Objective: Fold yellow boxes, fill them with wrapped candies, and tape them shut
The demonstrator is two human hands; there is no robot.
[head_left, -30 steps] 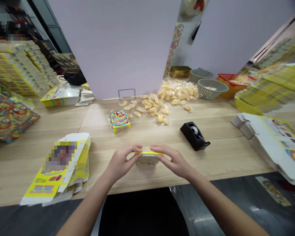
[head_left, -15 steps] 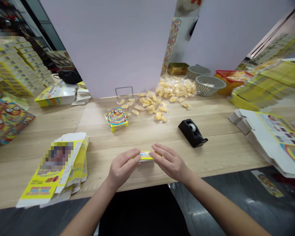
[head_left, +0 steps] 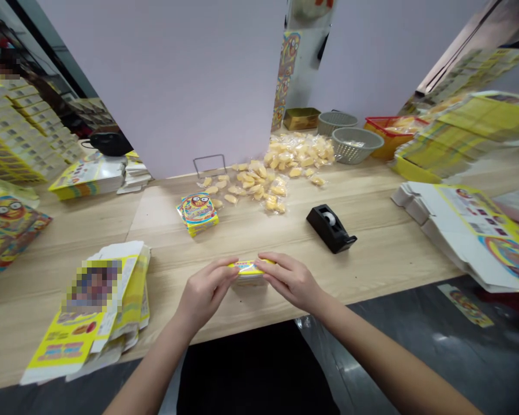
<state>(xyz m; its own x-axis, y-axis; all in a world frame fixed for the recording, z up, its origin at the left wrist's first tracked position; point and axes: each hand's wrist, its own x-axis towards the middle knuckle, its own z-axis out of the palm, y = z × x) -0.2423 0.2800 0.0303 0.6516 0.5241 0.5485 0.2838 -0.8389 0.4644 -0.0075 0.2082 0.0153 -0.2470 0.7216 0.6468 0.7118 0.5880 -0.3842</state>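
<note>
My left hand and my right hand grip a small yellow printed stack from its two ends, above the front of the table. White edges show below its yellow top; I cannot tell whether these are cards or flat packets. Fingers of both hands are bent over it and cover its ends. Farther back on the left lies a short pile of colourful packets with a cartoon face on top. A black tape dispenser stands to the right, apart from my right hand.
Clear-wrapped yellow pieces are heaped near the upright panel. Grey baskets and a red-rimmed bin stand behind on the right. Flattened cartons lie at left and right. A wire stand touches the panel.
The whole view has shifted slightly, so the table things sit a little farther left. Both hands keep their grip on the yellow printed stack, with the fingers slightly repositioned.
</note>
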